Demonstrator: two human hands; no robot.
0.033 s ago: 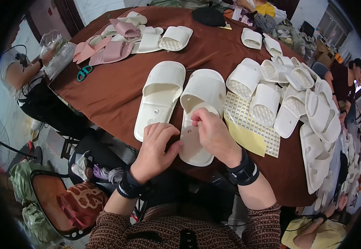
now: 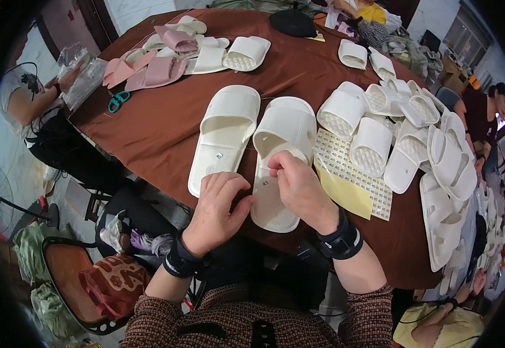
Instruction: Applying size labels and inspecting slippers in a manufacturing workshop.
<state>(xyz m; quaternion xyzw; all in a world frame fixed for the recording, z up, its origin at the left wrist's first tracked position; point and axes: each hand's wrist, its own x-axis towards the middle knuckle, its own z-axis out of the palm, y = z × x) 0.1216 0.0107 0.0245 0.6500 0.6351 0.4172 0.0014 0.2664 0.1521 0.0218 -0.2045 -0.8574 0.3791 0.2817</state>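
Two white slippers lie side by side before me, toes pointing away. The left slipper (image 2: 229, 107) carries a small round label (image 2: 219, 156) on its footbed. My left hand (image 2: 214, 206) rests at its heel end, fingers bent and thumb apart, with nothing visible in it. Over the footbed of the right slipper (image 2: 290, 119) is my right hand (image 2: 301, 188), its fingers curled and pressed together. Whatever they pinch, if anything, is hidden. Dark printed marks show on that footbed beside the hand. Right of this slipper lies a sheet of small labels (image 2: 345, 153) with its yellow backing (image 2: 345, 194).
White slippers (image 2: 368, 145) are heaped along the right of the brown-covered table (image 2: 148, 127). Pink slippers (image 2: 156, 72) and white ones lie at the far left, near teal-handled scissors (image 2: 118, 101). A black cap (image 2: 293, 23) lies at the far edge. Other people work around the table.
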